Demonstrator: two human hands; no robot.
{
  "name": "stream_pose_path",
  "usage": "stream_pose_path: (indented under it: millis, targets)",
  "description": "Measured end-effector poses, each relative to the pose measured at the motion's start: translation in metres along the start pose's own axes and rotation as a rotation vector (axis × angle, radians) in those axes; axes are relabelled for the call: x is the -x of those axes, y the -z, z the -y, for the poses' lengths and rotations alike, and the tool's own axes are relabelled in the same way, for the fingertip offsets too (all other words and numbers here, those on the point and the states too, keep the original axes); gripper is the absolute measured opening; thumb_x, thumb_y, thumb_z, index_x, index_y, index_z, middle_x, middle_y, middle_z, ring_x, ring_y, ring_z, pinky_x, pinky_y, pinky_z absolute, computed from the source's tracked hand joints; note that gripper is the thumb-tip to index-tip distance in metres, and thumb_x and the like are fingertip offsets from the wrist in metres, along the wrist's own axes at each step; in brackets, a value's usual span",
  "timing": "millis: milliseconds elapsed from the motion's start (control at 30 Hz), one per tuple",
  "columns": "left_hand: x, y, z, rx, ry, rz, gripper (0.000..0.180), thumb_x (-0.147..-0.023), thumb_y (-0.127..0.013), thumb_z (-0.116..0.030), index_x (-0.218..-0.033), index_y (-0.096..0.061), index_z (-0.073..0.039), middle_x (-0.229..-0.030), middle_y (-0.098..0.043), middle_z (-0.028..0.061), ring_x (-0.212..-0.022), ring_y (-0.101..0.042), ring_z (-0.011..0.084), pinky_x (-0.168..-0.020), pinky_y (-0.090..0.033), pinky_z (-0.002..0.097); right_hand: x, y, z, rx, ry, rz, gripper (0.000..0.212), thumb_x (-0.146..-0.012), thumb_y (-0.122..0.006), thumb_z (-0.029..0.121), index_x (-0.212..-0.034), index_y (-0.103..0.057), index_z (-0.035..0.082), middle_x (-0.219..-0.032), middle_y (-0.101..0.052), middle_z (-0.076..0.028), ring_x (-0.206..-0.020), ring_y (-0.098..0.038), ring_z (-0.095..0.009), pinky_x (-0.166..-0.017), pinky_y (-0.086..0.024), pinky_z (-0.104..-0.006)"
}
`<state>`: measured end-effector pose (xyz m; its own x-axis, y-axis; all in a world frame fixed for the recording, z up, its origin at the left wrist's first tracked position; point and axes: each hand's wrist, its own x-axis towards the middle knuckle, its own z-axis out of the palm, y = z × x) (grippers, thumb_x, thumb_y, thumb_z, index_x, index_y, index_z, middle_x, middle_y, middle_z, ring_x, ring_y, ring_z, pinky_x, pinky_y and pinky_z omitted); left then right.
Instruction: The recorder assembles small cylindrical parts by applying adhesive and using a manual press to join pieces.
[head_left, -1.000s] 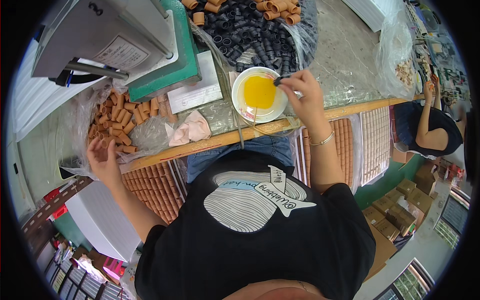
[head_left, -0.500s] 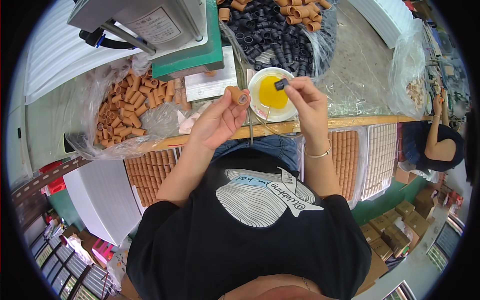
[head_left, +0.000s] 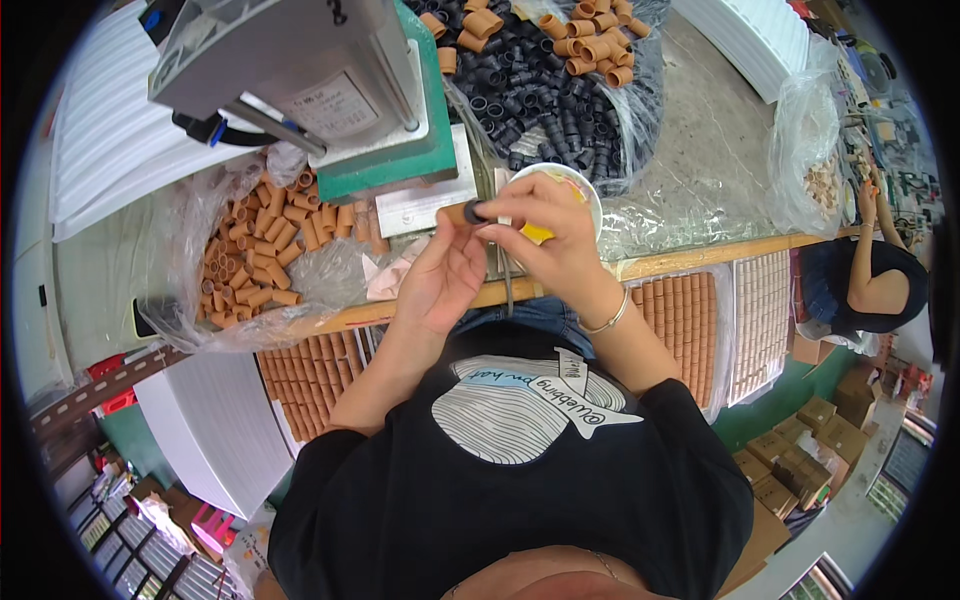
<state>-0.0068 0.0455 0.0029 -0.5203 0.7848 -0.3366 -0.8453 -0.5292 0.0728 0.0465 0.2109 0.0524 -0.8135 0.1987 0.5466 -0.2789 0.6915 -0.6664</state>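
Between the fingertips of my left hand (head_left: 446, 268) is a short tan-brown tube (head_left: 459, 214). My right hand (head_left: 556, 232) pinches a small black ring-like fitting (head_left: 473, 211) against the tube's right end; how far it sits inside I cannot tell. Behind my right hand, partly covered by it, stands a white bowl (head_left: 597, 208) with yellow liquid (head_left: 537, 233). A flat metal plate (head_left: 428, 207) lies just beyond my left fingers, at the foot of a press machine (head_left: 345, 105) with a green base.
Brown tubes (head_left: 262, 235) lie heaped on plastic film at left. Black fittings (head_left: 545, 95) and more brown tubes (head_left: 600, 45) pile up at the back. Trays of stacked tubes (head_left: 675, 335) sit below the wooden table edge (head_left: 700, 257). Another person (head_left: 870, 265) works at far right.
My right hand has moved left from over the bowl, bringing the black fitting to the brown tube's end. My left hand still holds the tube. The whole view has shifted slightly.
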Motion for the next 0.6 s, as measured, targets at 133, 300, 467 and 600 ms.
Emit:
stream_pose_path:
  millis: [133, 300, 467, 600]
  targets:
    - [0.012, 0.001, -0.019, 0.173, -0.077, 0.022, 0.020, -0.099, -0.056, -0.020, -0.108, -0.063, -0.004, -0.110, -0.066, 0.0076, -0.106, -0.061, 0.0207, -0.082, -0.057, 0.0270, -0.065, -0.002, -0.042, -0.107, -0.096, -0.055, 0.014, -0.084, -0.067, 0.003, -0.097, -0.072, 0.005, -0.081, -0.063, -0.005, -0.070, -0.058, -0.015, -0.063, -0.046, -0.0262]
    - [0.023, 0.006, -0.034, 0.116, -0.146, 0.019, 0.020, -0.099, -0.055, -0.018, -0.111, -0.063, -0.005, -0.111, -0.066, 0.0080, -0.109, -0.061, 0.0220, -0.081, -0.057, 0.0270, -0.138, -0.056, -0.113, 0.528, 0.243, 0.018, 0.022, -0.079, -0.064, 0.009, -0.093, -0.074, 0.023, -0.085, -0.057, -0.003, -0.083, -0.060, -0.023, -0.071, -0.044, -0.0380]
    - [0.023, 0.006, -0.035, -0.150, -0.310, -0.118, 0.024, -0.099, -0.055, -0.016, -0.122, -0.055, -0.008, -0.114, -0.065, 0.0066, -0.103, -0.064, 0.0181, -0.079, -0.055, 0.0247, -0.152, -0.056, -0.122, 0.682, 0.312, 0.061, 0.022, -0.076, -0.069, 0.021, -0.097, -0.071, 0.026, -0.085, -0.057, -0.001, -0.087, -0.060, -0.021, -0.075, -0.041, -0.0410]
    - [0.015, 0.010, -0.035, -0.422, -0.535, -0.113, 0.018, -0.097, -0.059, -0.011, -0.114, -0.053, -0.010, -0.117, -0.064, 0.0035, -0.098, -0.063, 0.0107, -0.077, -0.054, 0.0231, -0.105, -0.004, -0.075, 0.519, 0.050, 0.178, 0.018, -0.078, -0.072, 0.023, -0.087, -0.059, 0.014, -0.082, -0.066, -0.001, -0.082, -0.063, -0.023, -0.071, -0.040, -0.0413]
